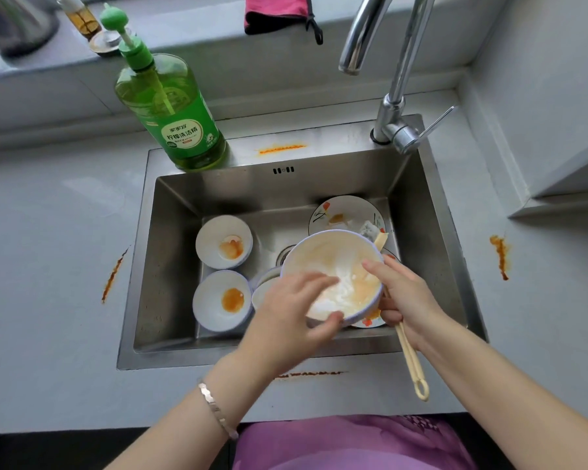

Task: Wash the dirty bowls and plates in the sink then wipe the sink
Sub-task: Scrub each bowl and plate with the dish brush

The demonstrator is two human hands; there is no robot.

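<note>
A large white bowl (340, 252) smeared with orange sauce and white foam is held tilted over the sink (140, 266). My left hand (286, 313) grips its near rim, fingers inside and thumb outside. My right hand (404, 300) is at the bowl's right rim with its thumb lying over the edge, and its curled fingers hold a long cream-handled tool (411, 364). Two small white bowls with orange residue (224, 242) (221, 300) sit at the sink's left. A third bowl (269, 286) is half hidden. A flowered plate (347, 212) lies at the back and another plate (370, 322) under the large bowl.
A green dish-soap pump bottle (174, 113) stands on the sink's back-left ledge. The chrome faucet (398, 106) rises at the back right, with no water running. A pink cloth (279, 11) lies on the sill. Orange sauce streaks mark the counter at left (112, 276), right (499, 256) and front (306, 374).
</note>
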